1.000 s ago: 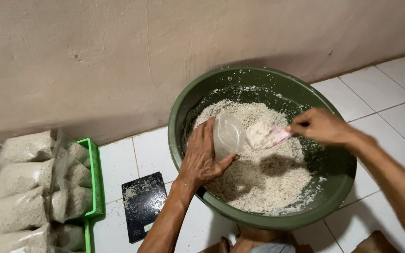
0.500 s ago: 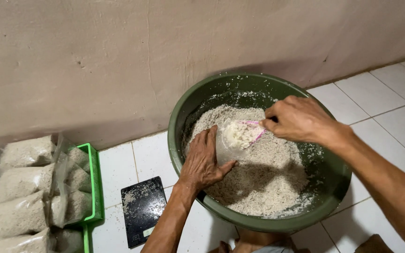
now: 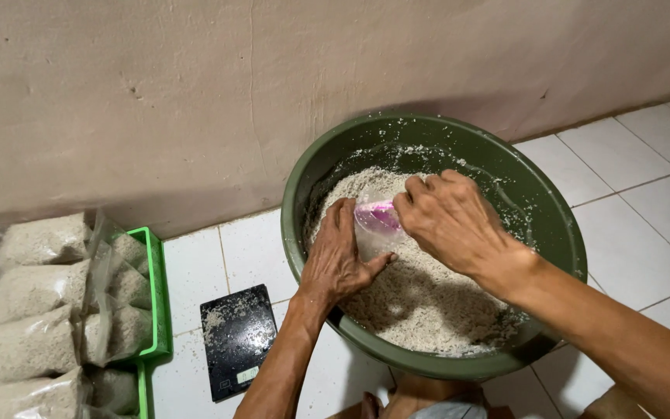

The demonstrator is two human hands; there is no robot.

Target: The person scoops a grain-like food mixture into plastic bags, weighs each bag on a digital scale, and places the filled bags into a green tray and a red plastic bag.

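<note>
Thin clear plastic bag (image 3: 372,237), limp: your left hand (image 3: 336,260) grips its mouth; right hand (image 3: 451,219) clutches pink scoop (image 3: 379,215), probably tipping.

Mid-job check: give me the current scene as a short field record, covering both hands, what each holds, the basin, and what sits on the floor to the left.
left hand: inside the basin, grip on a clear plastic bag, holding it open
right hand: grip on a pink scoop, tipped into the bag's mouth
basin: round, dark green, on white floor tiles, partly full of pale grain
scale: black, flat, left of the basin, dusted with grain
filled bags: stacked far left, beside a green tray
</note>
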